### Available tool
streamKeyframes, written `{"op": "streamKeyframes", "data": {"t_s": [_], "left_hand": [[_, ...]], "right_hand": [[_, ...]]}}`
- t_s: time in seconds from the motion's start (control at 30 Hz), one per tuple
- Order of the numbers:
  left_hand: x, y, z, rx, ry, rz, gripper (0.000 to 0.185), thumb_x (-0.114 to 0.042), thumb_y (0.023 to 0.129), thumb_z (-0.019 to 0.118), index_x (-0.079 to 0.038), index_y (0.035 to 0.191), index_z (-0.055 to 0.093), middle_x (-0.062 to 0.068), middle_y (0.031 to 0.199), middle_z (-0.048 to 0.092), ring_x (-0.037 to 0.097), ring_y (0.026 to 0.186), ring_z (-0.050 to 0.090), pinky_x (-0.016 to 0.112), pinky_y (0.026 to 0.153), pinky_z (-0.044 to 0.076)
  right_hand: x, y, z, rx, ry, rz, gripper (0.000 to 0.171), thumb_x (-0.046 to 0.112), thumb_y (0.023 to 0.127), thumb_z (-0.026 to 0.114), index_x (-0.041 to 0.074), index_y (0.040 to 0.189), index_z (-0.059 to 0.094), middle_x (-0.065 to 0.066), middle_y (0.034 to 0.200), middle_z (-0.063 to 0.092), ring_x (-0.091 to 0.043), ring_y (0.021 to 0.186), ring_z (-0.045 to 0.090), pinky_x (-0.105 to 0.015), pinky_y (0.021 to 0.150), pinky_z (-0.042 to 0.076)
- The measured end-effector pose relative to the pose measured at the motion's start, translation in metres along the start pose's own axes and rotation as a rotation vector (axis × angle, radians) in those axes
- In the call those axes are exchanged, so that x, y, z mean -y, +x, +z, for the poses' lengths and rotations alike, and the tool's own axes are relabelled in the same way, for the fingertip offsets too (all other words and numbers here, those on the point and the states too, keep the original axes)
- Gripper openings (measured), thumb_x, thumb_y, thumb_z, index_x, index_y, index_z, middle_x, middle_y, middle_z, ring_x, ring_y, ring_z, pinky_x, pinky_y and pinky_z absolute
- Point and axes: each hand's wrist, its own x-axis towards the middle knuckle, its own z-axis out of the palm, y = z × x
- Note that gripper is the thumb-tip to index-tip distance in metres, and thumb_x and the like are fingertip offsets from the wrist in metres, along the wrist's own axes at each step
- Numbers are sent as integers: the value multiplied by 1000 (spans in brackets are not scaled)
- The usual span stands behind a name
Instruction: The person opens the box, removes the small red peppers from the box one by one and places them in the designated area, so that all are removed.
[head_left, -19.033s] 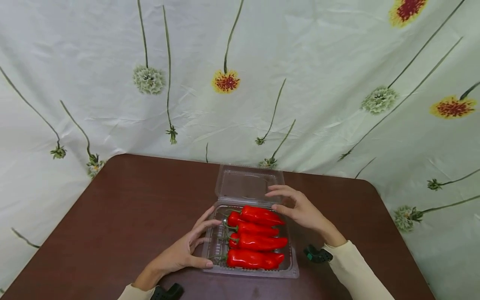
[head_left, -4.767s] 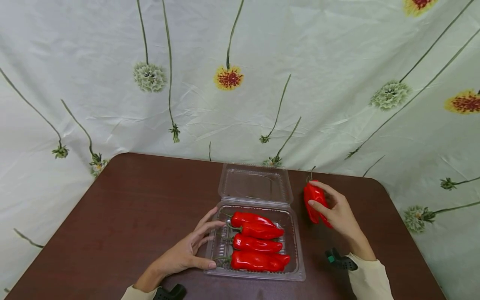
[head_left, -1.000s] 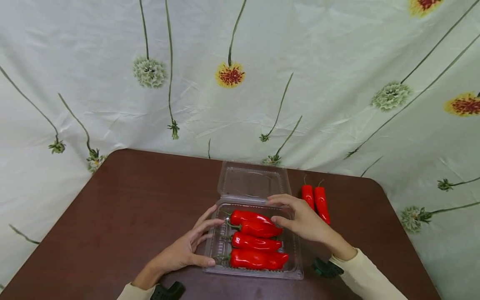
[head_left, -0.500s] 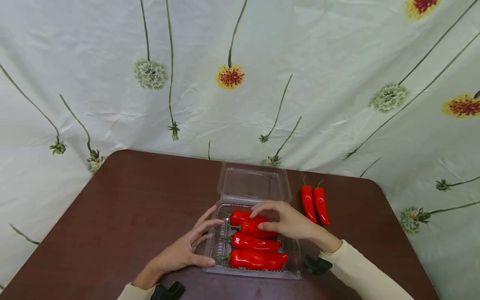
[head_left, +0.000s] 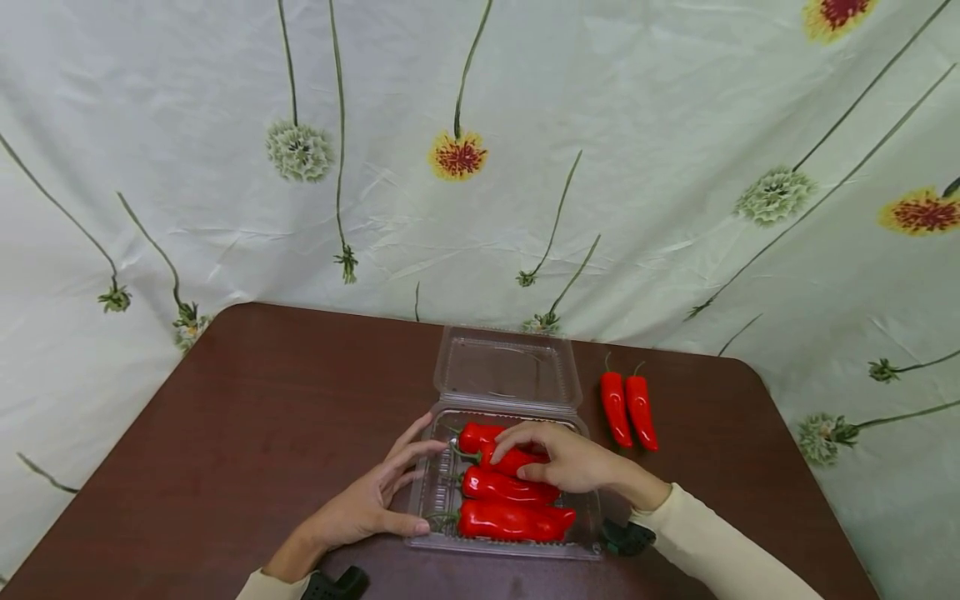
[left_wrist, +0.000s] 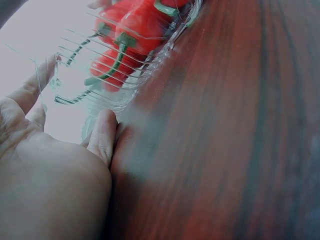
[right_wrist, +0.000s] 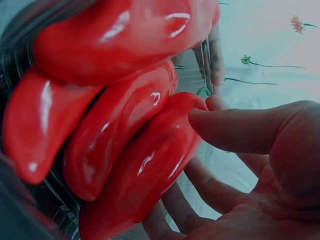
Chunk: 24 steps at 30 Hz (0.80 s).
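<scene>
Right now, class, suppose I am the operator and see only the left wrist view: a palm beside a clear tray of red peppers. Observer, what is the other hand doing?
Observer: The right hand reaches into the clear tray and curls round the second pepper from the back.
Operator: Are any peppers outside the tray?
Observer: Yes, two loose peppers lie side by side on the table, right of the open lid.
Operator: How many are inside?
Observer: Four, in a row; the front pepper lies untouched.
</scene>
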Motion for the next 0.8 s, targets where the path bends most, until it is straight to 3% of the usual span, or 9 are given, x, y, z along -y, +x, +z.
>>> {"op": "streamKeyframes", "data": {"t_s": [0.2,0.33,0.4,0.53,0.6,0.8], "left_hand": [[2,1,-1,7,3,31,81,2,87,73,-9,155,31,-2,169,-11,6,151,15,18,110,33],[0,1,0,3,0,13,81,2,88,72,-11,156,31,-4,169,-12,5,151,15,20,111,32],[0,0,0,-3,7,-3,81,1,88,72,-12,156,30,-6,169,-12,3,150,14,25,113,31],[0,1,0,0,32,-3,81,0,89,72,-10,157,29,-4,169,-12,0,149,16,48,115,29],[0,1,0,2,39,0,81,0,89,72,-10,157,29,-3,169,-12,0,149,16,51,114,29],[-1,0,1,-2,13,-19,82,0,89,72,-12,157,29,-6,168,-12,1,150,15,26,113,31]], "right_hand": [[-2,1,3,-6,-39,-41,31,-1,94,64,17,118,70,-2,134,61,-23,129,53,-41,108,43],[-3,3,5,-14,-64,-75,33,-5,92,63,16,117,70,-1,131,62,-20,126,54,-41,107,44],[-3,4,6,-17,-96,-93,35,-6,91,63,17,117,70,0,130,62,-19,125,54,-41,107,43],[-4,5,9,-17,-175,-123,40,-9,89,62,19,117,68,1,131,60,-19,126,53,-43,108,43],[-4,5,10,-17,-204,-128,40,-9,89,62,20,116,67,2,130,60,-18,125,52,-43,107,43],[-2,4,12,-34,-244,-126,38,-8,88,63,20,114,63,5,126,59,-17,121,52,-45,106,42]]}}
